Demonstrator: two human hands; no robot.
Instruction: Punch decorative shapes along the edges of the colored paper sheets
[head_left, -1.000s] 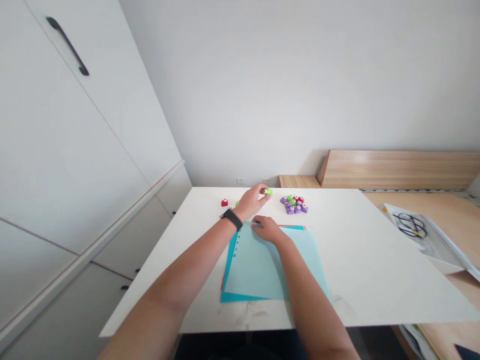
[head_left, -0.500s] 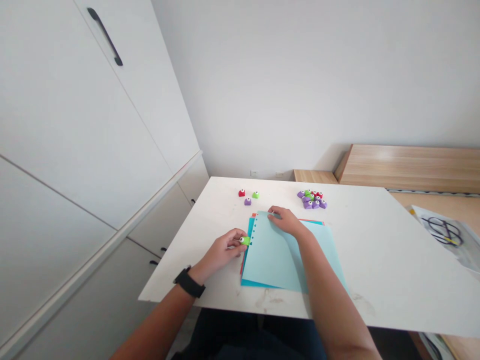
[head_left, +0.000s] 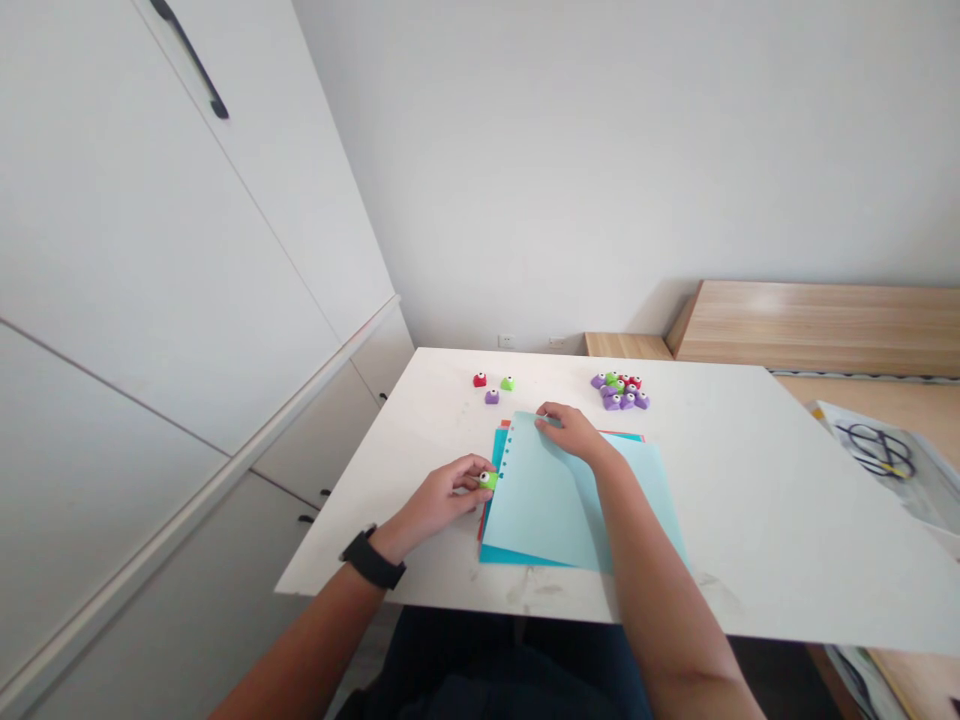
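Observation:
My left hand (head_left: 442, 492) pinches a small green punch (head_left: 488, 480) at the left edge of a light blue sheet of paper (head_left: 570, 495), beside a row of small holes. The sheet lies on top of darker blue and red sheets (head_left: 495, 548). My right hand (head_left: 571, 431) presses down on the top edge of the light blue sheet, fingers curled on the paper. A black watch (head_left: 373, 559) is on my left wrist.
The white table (head_left: 750, 500) carries three small punches (head_left: 493, 386) at the back left and a cluster of purple, green and red ones (head_left: 621, 391) at the back. White cabinets stand left. A tray with a cable (head_left: 877, 455) lies right.
My left hand carried the green punch from the back of the table down to the sheet's left edge. My right hand stayed on the sheet's top edge. The camera view shifted.

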